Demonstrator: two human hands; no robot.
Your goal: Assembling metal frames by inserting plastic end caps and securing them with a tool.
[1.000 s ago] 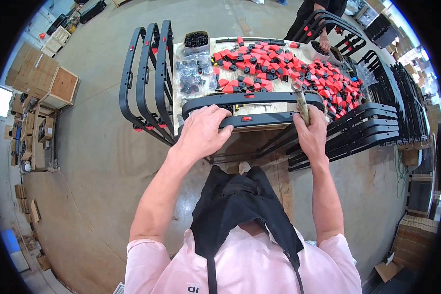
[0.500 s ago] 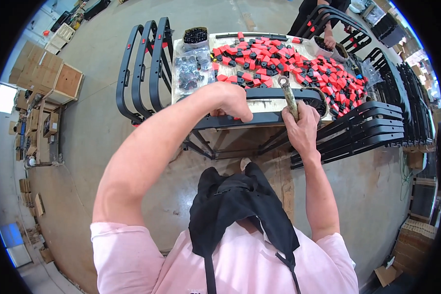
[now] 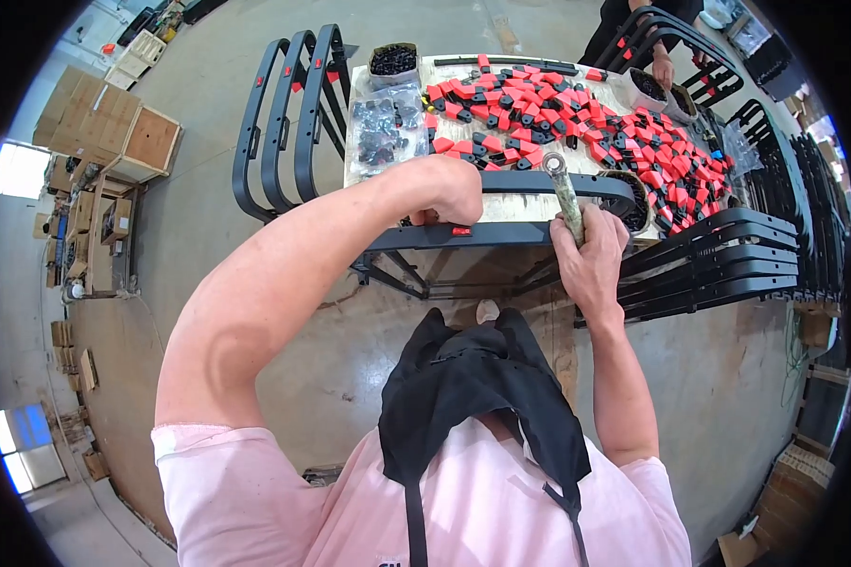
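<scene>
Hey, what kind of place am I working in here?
Most likely a factory assembly floor: a worktable heaped with small red and black plastic parts, rows of curved black metal frames leaning beside it, and stacked cardboard and wooden boxes on bare concrete.

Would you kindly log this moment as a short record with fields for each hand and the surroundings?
Left hand: left hand, fist closed over the black curved frame at the table edge
Right hand: right hand grips a hammer, head up
Table: worktable strewn with red and black plastic parts
Beside it: stacked black frames
Far side: another person's hand
</scene>
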